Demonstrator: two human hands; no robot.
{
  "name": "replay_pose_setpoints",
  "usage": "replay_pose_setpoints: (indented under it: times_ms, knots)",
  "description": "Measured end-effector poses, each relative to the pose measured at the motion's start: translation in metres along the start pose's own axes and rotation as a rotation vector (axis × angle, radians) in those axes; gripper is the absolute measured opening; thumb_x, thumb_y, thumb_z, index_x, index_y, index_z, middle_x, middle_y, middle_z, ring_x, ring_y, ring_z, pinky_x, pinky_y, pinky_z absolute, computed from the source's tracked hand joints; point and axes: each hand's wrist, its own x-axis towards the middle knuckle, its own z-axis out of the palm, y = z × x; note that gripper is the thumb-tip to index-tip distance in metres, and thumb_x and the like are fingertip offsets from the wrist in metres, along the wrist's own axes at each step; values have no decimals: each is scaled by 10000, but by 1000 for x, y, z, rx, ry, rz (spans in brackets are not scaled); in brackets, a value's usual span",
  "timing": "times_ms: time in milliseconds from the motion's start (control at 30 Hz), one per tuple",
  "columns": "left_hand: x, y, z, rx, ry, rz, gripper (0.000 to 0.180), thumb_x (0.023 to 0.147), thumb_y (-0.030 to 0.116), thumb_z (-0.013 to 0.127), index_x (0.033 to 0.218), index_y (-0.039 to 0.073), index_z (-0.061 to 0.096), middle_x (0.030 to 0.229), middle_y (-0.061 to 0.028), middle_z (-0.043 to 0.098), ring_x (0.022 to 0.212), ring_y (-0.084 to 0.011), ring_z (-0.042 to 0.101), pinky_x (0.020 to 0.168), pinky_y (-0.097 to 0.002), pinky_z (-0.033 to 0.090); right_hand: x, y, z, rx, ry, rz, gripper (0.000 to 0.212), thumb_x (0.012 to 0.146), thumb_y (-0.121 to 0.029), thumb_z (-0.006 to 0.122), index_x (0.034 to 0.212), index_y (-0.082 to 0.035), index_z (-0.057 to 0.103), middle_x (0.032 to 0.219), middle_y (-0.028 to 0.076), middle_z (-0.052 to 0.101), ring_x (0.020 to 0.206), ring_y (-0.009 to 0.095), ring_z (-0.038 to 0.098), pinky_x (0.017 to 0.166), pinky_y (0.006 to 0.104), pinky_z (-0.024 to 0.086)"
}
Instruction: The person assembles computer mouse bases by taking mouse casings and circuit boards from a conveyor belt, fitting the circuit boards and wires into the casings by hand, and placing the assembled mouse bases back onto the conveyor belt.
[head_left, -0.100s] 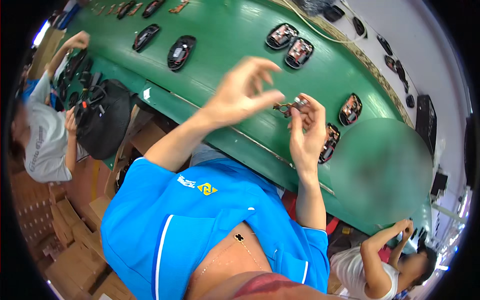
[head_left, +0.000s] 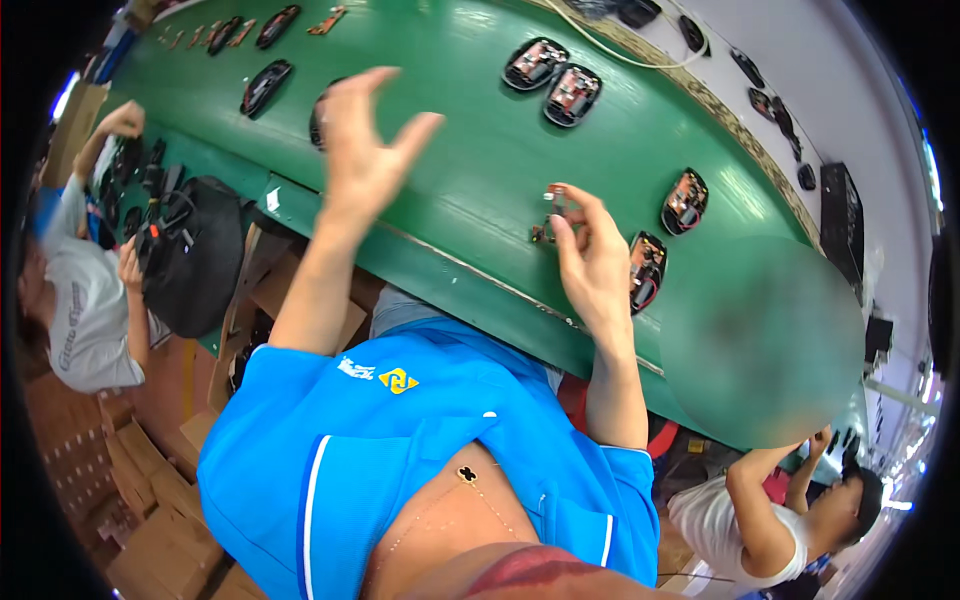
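Observation:
My left hand (head_left: pixel 360 165) is in the air over the green workbench, fingers and thumb spread, holding nothing. Behind its fingers shows the edge of a black computer mouse shell (head_left: pixel 317 120); most of that shell is hidden, and I cannot tell whether the hand touches it. My right hand (head_left: pixel 598 262) pinches a small circuit board (head_left: pixel 555 208) between thumb and fingers. Just beyond that hand lies an open mouse base (head_left: pixel 648 268) with an orange-brown board inside, and a similar mouse base (head_left: pixel 686 202) is farther off.
Two more open mouse bases (head_left: pixel 574 95) lie side by side at the far middle. Another black shell (head_left: pixel 266 88) and a row of small boards (head_left: pixel 326 20) sit at far left. A white cable (head_left: pixel 650 62) runs along the back edge. Co-workers sit left and right beside a black bag (head_left: pixel 200 260).
My left hand has swung left, away from my right hand, toward a black mouse shell. My right hand keeps the circuit board, now turned more upright. The whole view has shifted slightly.

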Motion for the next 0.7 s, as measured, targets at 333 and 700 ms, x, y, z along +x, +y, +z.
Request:
replay_pose_setpoints:
  times_ms: [333,700]
  knots:
    - [-13,-111,-35,272,113,-237,860,850,303,801,1528,15,357,1399,-224,532,1283,-370,504,1091,-456,408,9,6,16,-287,41,-81,407,917,-160,684,1298,-35,610,1013,115,564,874,270,562,737,372,498]
    - [-22,-38,15,-238,-372,31,935,794,-18,758,1593,86,283,1429,-171,563,1288,-304,558,1111,-399,424,-9,29,24,-295,34,-93,504,862,-131,737,1325,-10,579,1154,158,525,1040,315,510,883,405,471]
